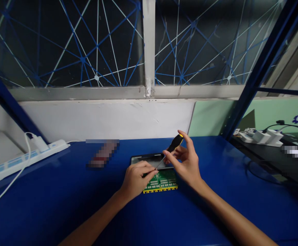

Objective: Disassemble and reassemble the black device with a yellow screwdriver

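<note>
My right hand (188, 165) holds a black-and-yellow screwdriver (175, 143) by its handle, the index finger resting at the handle's top end. The thin shaft slants down to the left. At its tip, the thumb and fingers of my left hand (135, 179) are pinched together; whether they grip the tip or some small part is too small to tell. Beneath my hands lies a green circuit board (163, 183) with a yellow toothed strip along its front edge. Behind it is a shallow black-rimmed case (146, 158) with a grey inside, partly covered by my hands.
The blue tabletop (87, 194) carries a blurred-out item (102, 155) at back left and a white power strip (23, 164) with a plugged-in cable further left. At right, white adapters (267, 136) and cables lie on a black surface. Blue frame posts (259, 68) flank the table.
</note>
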### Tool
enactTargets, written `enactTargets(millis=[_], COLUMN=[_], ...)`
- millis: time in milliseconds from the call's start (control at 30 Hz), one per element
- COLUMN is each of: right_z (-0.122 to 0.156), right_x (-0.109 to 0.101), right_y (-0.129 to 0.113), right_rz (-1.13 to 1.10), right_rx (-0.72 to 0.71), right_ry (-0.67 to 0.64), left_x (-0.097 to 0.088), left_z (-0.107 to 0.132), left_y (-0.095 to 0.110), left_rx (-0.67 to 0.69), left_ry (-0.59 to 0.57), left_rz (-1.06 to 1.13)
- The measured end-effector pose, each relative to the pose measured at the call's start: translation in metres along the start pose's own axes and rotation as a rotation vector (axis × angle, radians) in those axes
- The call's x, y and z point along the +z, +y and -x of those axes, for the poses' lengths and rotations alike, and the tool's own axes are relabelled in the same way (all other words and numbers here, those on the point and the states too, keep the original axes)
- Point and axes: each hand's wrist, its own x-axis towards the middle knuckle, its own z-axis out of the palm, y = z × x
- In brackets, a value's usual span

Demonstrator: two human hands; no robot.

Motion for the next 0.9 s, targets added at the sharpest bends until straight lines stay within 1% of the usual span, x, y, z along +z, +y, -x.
enactTargets(millis=[67,200,267,367,467,567,733,900], right_z=[-0.001,-0.008,-0.013,-0.017,-0.018,-0.019,-0.019,-0.017], right_x=[0.001,0.005,0.01,0.02,0.029,0.034,0.035,0.035], right_y=[0.001,0.003,0.003,0.003,0.002,0.0,-0.001,-0.001], right_rz=[0.017,0.128,0.182,0.225,0.264,0.285,0.259,0.275], right_rx=[-0.008,-0.032,-0.061,-0.123,-0.181,-0.205,-0.191,-0.172], right_ry=[-0.019,-0.084,-0.151,-0.226,-0.264,-0.311,-0.34,-0.373], left_x=[-0.004,-0.02,-0.028,-0.036,-0.038,-0.04,-0.04,-0.038], left_z=[-0.002,-0.01,-0.015,-0.018,-0.018,-0.017,-0.015,-0.013], left_y=[0.0,0.002,0.0,-0.007,-0.015,-0.02,-0.023,-0.027], left_rx=[-0.041,-0.136,-0.141,-0.16,-0.182,-0.179,-0.124,-0.11], left_ry=[-0.039,-0.183,-0.243,-0.291,-0.306,-0.313,-0.329,-0.337], left_rz=[-0.003,0.021,0.065,0.088,0.1,0.104,0.115,0.14])
